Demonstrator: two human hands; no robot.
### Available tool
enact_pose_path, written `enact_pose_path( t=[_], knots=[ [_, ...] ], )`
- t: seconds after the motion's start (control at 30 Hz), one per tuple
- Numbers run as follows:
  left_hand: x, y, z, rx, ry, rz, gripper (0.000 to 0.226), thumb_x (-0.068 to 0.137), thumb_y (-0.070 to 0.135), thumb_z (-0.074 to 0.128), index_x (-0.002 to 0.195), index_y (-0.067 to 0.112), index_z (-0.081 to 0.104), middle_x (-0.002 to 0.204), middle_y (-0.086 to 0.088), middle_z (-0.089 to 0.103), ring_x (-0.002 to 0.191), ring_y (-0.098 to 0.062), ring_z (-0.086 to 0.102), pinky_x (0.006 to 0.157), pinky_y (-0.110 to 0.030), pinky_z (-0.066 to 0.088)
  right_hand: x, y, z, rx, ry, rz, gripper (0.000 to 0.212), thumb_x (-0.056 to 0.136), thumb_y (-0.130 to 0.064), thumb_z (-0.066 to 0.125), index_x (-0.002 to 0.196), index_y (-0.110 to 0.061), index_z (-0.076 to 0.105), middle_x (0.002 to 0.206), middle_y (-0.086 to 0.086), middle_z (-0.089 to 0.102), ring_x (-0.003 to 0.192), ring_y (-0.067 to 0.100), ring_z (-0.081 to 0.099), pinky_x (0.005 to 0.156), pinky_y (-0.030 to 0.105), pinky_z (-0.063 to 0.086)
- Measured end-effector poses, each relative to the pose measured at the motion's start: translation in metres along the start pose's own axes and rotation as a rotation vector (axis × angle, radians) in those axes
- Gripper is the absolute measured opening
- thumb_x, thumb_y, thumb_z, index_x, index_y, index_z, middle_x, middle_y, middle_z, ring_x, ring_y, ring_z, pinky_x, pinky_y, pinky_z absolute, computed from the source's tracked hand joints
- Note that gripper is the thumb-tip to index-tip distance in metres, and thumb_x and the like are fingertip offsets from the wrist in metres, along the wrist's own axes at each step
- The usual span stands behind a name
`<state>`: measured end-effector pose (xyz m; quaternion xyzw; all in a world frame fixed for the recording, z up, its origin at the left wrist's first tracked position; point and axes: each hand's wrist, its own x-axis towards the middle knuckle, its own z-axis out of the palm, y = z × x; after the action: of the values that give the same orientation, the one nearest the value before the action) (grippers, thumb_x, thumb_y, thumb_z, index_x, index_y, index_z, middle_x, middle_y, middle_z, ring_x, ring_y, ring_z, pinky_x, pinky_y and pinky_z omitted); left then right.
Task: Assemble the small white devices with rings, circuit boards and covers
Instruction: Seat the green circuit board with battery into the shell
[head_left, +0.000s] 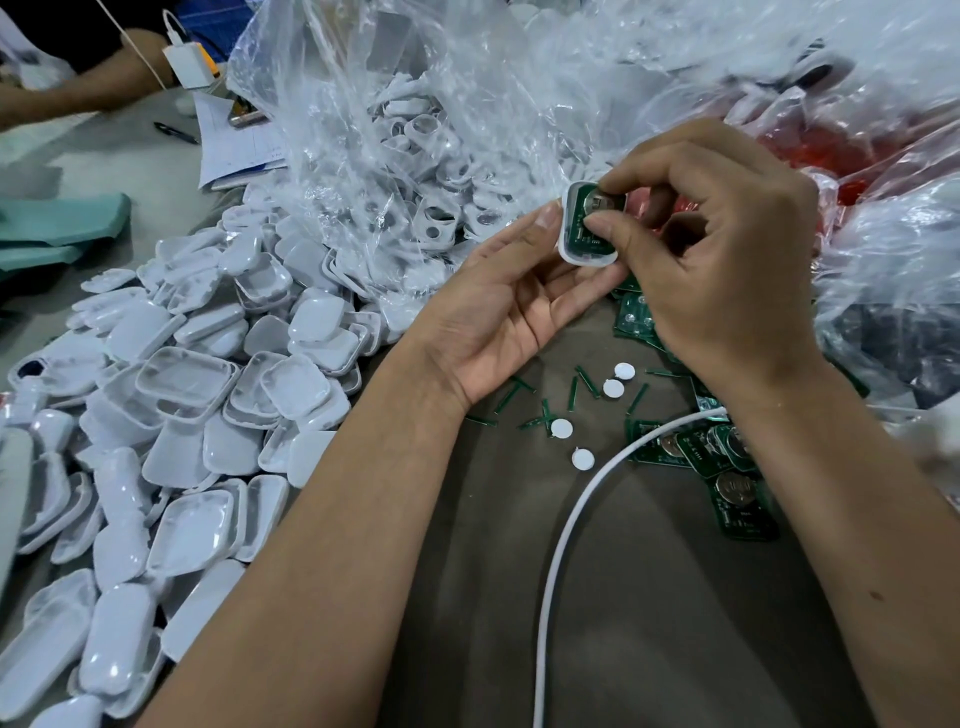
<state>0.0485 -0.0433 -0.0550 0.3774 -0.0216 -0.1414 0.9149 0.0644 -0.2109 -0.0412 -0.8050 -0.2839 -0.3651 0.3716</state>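
Note:
A small white device shell (571, 244) rests on the fingertips of my left hand (498, 306), palm up. A green circuit board (589, 231) with a round coin cell lies inside the shell. My right hand (727, 270) pinches that board with thumb and forefinger, pressing on it from above. A big heap of white covers (208, 395) spreads over the table on the left. More green circuit boards (727, 467) lie under my right forearm, and small white discs (613, 388) sit on the brown table between my arms.
A clear plastic bag (415, 130) full of white shells with holes stands behind the heap. More bags, one with red inside (831, 156), crowd the right. A white cable (571, 519) curves across the table. Green offcuts (540, 410) lie scattered. Another person's arm (78, 88) rests at the far left.

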Motion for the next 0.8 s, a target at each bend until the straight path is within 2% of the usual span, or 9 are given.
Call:
enact_pose_path(
  t=[0.33,0.8],
  knots=[
    [-0.0004,0.0006,0.0007,-0.004,0.001,0.0,0.023,0.102,0.013,0.05,0.114,-0.002,0.063,0.116,-0.021,0.067,0.098,-0.026,0.072,0.091,-0.038,0.061,0.0001,-0.0019,-0.0007,0.002,-0.019,0.004,0.019,0.092,-0.019,0.078,0.096,0.0,0.076,0.099,0.01,0.071,0.071,0.02,0.06,0.072,0.027,0.051],
    [0.0031,-0.0006,-0.0051,0.011,-0.036,0.014,0.026,0.105,0.014,0.049,0.11,-0.002,0.069,0.112,-0.021,0.072,0.097,-0.028,0.074,0.087,-0.035,0.062,0.0002,0.0001,-0.0001,0.007,-0.036,-0.004,0.018,0.09,-0.018,0.08,0.094,-0.002,0.076,0.097,0.008,0.071,0.069,0.019,0.059,0.071,0.03,0.052]
  ],
)
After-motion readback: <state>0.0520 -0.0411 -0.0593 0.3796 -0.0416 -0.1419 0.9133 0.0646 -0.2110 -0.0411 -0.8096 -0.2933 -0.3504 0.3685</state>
